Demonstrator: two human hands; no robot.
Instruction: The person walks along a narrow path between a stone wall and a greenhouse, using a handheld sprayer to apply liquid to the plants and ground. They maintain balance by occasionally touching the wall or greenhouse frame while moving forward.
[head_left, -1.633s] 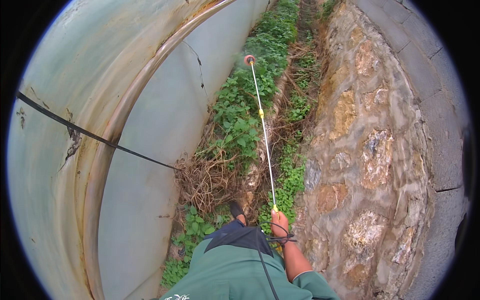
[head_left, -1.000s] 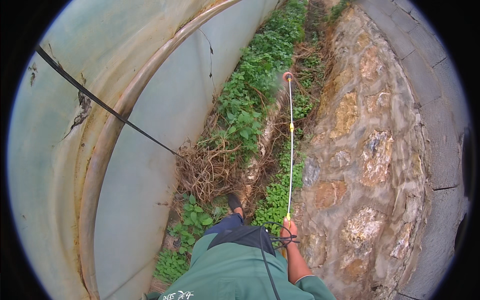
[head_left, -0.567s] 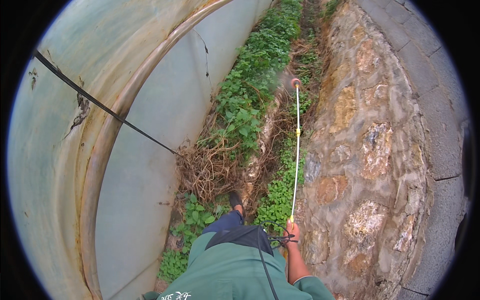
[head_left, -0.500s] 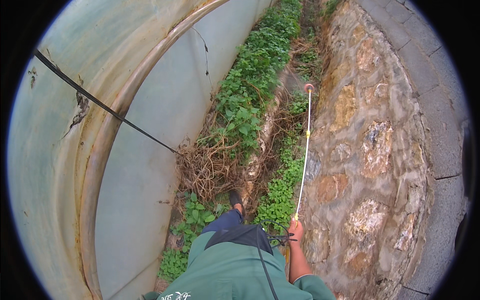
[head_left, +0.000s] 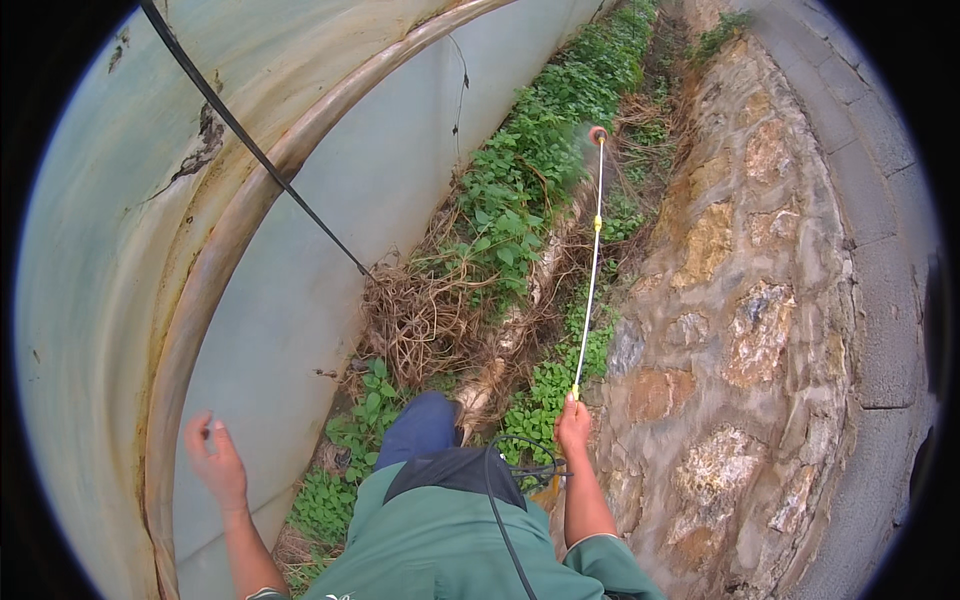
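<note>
My right hand is closed round the near end of a long white spray wand with yellow joints. The wand reaches forward and ends in a round reddish nozzle, level with the green weeds at the far middle. A faint blur of mist shows beside the nozzle. From near the right hand a thin black hose loops back across my green top. My left hand is raised at the lower left, its fingers apart and nothing in it, in front of the pale plastic sheeting.
Leafy weeds and dry brown stalks line the foot of the sheeting. A black cord slants down across it from a curved frame pipe. On the right rises a stone wall, with grey paving along its top.
The wand's nozzle has swung left, toward the weeds by the sheeting. My left hand has come into view at the lower left. The view has shifted a little.
</note>
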